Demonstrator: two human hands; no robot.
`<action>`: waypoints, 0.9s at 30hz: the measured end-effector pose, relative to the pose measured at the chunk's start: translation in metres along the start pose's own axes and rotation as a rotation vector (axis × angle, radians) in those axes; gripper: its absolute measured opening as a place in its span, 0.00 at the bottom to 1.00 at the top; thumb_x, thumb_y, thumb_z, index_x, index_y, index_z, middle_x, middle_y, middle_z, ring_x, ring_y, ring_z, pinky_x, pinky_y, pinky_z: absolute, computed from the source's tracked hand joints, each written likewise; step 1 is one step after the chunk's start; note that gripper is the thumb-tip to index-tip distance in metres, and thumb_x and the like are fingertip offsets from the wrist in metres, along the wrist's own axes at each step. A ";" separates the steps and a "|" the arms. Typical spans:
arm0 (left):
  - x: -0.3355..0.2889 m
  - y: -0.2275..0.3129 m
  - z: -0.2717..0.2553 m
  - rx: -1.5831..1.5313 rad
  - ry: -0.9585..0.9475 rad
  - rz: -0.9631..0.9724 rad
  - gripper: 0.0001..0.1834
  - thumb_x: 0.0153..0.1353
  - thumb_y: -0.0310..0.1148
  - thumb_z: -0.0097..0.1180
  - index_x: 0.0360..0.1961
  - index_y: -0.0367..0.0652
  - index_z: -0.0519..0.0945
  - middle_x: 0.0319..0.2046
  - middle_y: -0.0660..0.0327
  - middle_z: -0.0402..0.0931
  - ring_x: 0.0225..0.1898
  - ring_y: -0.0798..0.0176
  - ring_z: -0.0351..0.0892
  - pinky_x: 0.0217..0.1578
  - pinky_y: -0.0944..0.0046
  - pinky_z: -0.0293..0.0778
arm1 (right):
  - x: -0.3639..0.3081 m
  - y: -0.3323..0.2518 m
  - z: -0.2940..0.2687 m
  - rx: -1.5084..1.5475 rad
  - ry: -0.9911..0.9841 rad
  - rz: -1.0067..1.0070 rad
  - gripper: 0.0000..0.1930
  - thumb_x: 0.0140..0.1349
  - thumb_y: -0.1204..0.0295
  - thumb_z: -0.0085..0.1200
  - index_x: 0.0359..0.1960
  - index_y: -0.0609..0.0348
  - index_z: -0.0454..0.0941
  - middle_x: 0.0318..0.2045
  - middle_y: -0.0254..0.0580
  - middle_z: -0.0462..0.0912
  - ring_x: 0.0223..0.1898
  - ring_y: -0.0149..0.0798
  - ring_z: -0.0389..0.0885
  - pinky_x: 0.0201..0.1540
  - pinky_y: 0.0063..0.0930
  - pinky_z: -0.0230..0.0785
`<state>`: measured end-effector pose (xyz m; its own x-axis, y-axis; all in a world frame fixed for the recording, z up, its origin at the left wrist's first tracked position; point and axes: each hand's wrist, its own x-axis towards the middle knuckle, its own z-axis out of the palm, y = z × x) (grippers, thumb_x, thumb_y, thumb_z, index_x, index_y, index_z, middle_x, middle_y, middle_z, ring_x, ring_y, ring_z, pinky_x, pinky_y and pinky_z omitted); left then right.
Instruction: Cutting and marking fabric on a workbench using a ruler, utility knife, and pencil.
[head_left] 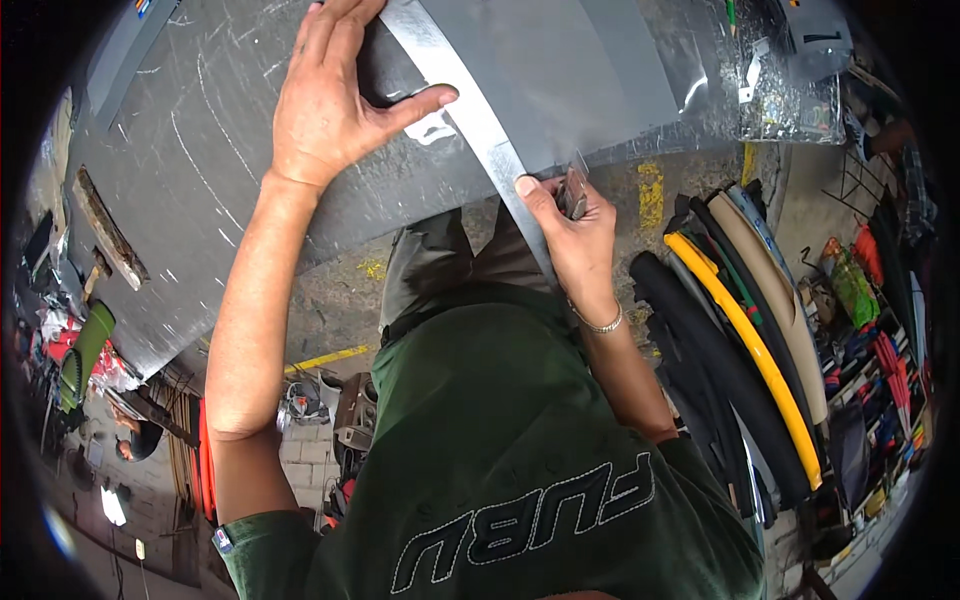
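Head view — left hand (325, 100) presses metal strip (470, 110).

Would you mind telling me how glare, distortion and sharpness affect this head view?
Head view: fisheye bends the metal strip and darkens the rim; glare whitens the crinkled foil at upper right; the left hand and right hand are sharp, while the far-left clutter is small and soft.

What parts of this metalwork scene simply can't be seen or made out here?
- Head view: the small dark tool in the right hand is mostly hidden by the fingers; its kind is unclear.
- The left hand has its fingertips cut off by the top edge.
- The metal strip runs out at the top edge; its lower end is hidden behind the right hand.
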<state>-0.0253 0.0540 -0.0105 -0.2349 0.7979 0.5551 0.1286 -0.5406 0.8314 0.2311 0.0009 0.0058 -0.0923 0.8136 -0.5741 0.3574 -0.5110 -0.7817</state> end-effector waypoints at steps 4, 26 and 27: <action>0.000 0.024 -0.013 1.064 -0.493 -0.319 0.57 0.41 0.56 0.79 0.67 0.32 0.70 0.68 0.44 0.68 0.74 0.41 0.62 0.76 0.44 0.53 | 0.003 -0.001 -0.004 0.024 -0.014 0.015 0.14 0.64 0.65 0.70 0.29 0.63 0.84 0.22 0.22 0.75 0.26 0.19 0.67 0.30 0.19 0.60; 0.000 0.024 -0.013 1.072 -0.488 -0.324 0.57 0.43 0.59 0.78 0.66 0.31 0.69 0.68 0.43 0.67 0.74 0.42 0.61 0.76 0.45 0.52 | 0.008 0.005 -0.005 0.031 -0.016 -0.060 0.19 0.63 0.61 0.71 0.23 0.62 0.80 0.17 0.20 0.70 0.22 0.18 0.62 0.24 0.21 0.55; 0.000 0.024 -0.013 1.072 -0.489 -0.324 0.57 0.43 0.59 0.78 0.66 0.31 0.69 0.68 0.43 0.67 0.74 0.42 0.61 0.76 0.45 0.52 | 0.008 0.005 -0.005 0.035 -0.018 -0.057 0.19 0.63 0.61 0.71 0.23 0.62 0.80 0.17 0.20 0.70 0.22 0.19 0.62 0.24 0.21 0.55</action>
<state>-0.0351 0.0371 0.0091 -0.0461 0.9960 0.0770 0.9148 0.0111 0.4038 0.2367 0.0067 -0.0015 -0.1282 0.8367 -0.5325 0.3186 -0.4737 -0.8210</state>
